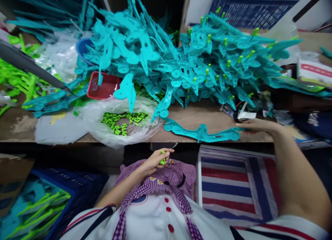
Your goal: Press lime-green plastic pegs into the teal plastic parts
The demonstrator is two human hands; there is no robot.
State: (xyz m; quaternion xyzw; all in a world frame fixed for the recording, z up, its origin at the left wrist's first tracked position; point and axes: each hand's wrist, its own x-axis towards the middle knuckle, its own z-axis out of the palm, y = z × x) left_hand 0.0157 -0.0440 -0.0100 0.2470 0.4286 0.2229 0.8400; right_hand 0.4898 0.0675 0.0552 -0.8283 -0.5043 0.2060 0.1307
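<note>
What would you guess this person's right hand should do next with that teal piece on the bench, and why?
Probably draw the teal piece toward the lap. The right hand touches its far end at the bench edge, while the left hand waits in the lap with small green pegs; the piled parts already carry green pegs.

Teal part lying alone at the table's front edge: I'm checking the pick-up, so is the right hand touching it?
Touching. The head view shows the right hand's fingertips resting on the right end of the teal part, with no gap.
</note>
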